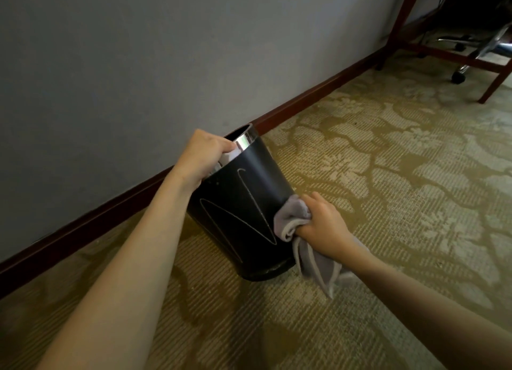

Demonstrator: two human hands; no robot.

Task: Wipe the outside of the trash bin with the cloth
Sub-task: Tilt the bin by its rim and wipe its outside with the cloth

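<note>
The left hand (206, 155), at centre frame, is closed over the rim of the trash bin (243, 203), fingers curled around the shiny metal band at the top edge. A pale scrap shows under those fingers; what it is cannot be determined. The right hand (322, 225), lower and to the right of centre, is clenched around a bunched grey cloth (293, 217). The bunched part of the cloth is pressed against the lower right side of the bin's outer wall. A loose tail of the cloth hangs below the right hand and reaches down beside the base of the bin.

The bin is black, tapered toward its base, with thin pale zigzag lines on its side. It is tilted, its open top leaning toward the upper left of the frame, its base on the carpet (388, 175).

The carpet is olive and cream with a leaf pattern. A dark red-brown skirting board (83, 223) runs diagonally behind the bin, below a plain grey wall (138, 65). In the upper right corner stand the red-brown legs of a worktop (493, 84) and the chrome wheeled base of a chair (471, 59).
</note>
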